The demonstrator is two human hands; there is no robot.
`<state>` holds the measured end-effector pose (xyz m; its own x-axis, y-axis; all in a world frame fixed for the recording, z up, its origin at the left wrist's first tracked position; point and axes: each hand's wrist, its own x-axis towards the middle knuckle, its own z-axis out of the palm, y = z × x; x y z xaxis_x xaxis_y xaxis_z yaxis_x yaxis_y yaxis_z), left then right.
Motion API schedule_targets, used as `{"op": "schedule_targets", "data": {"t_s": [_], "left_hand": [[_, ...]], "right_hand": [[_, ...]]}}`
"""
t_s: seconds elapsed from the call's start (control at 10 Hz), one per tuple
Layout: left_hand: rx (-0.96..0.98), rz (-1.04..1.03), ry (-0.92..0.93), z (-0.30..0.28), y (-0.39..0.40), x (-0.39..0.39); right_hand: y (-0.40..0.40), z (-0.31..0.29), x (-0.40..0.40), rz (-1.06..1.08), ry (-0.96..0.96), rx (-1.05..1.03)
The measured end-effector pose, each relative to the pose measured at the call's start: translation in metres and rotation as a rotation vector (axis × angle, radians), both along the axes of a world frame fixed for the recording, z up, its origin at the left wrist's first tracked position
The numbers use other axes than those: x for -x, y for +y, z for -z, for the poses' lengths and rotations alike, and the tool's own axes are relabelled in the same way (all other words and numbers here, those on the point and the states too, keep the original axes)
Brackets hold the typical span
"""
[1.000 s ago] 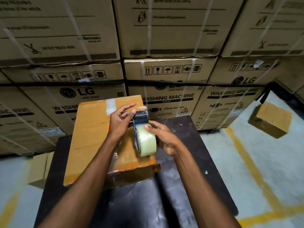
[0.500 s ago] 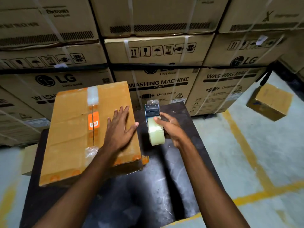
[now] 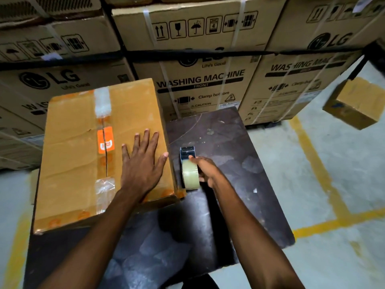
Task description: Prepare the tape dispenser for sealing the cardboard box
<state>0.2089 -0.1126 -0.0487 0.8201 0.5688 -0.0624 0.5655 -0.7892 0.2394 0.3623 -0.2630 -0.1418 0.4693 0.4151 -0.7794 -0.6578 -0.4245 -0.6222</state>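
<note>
Behind everything stands a wall of stacked washing machine cartons [image 3: 200,80], strapped and printed, and a small loose carton [image 3: 354,103] sits on the floor at far right. Nearer lies the dark table [image 3: 229,205], and on its left half rests the cardboard box [image 3: 79,155], long axis running from near to far, its top seam carrying old clear tape and an orange sticker [image 3: 105,140]. A second ago both hands worked together at the tape dispenser held up over this box; now they have parted. The left hand [image 3: 141,170] lies flat on the box top near its right edge, fingers spread, gripping nothing, pressing the flap down. The right hand [image 3: 206,170] has carried the tape dispenser [image 3: 188,165] down and to the right, so it now sits just beside the box's right side, low over the table or resting on it; I cannot tell which. That hand is closed around the dispenser's far side, index finger over the top. I judge the fiddling with the tape end is over and the dispenser is ready, with the box now being steadied for sealing. The dispenser stands on edge: the pale tape roll [image 3: 190,176] is nearest the person, the dark cutter head [image 3: 188,152] points away toward the cartons, so its long axis runs near to far, roughly parallel to the box's seam.
</note>
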Motion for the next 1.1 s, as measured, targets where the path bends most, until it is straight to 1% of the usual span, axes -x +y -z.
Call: {"op": "schedule_targets", "data": {"t_s": [0.1, 0.4, 0.5, 0.6, 0.7, 0.8, 1.0, 1.1], "left_hand": [[-0.008, 0.0, 0.002, 0.0, -0.001, -0.001], [-0.009, -0.018, -0.009, 0.001, -0.002, -0.001], [-0.004, -0.018, -0.005, 0.002, -0.001, -0.001], [-0.016, -0.015, -0.002, 0.002, -0.001, -0.001], [-0.006, -0.019, -0.003, 0.002, -0.002, -0.001], [-0.009, -0.014, 0.005, 0.0, -0.002, 0.0], [0.008, -0.011, 0.014, -0.007, -0.005, -0.001], [0.019, -0.04, -0.004, -0.023, 0.004, 0.005]], "right_hand": [[0.001, 0.011, -0.005, 0.028, 0.036, 0.0], [0.011, 0.01, -0.007, 0.02, 0.01, 0.002], [0.015, 0.01, -0.008, 0.05, -0.029, -0.02], [0.016, 0.008, -0.006, 0.031, -0.084, 0.007], [0.013, -0.003, 0.004, -0.083, -0.231, 0.077], [0.01, -0.012, 0.011, -0.134, -0.356, 0.108], [0.002, -0.042, 0.027, -0.343, -0.673, 0.192], [0.003, -0.08, 0.02, -0.487, -0.924, 0.19]]}}
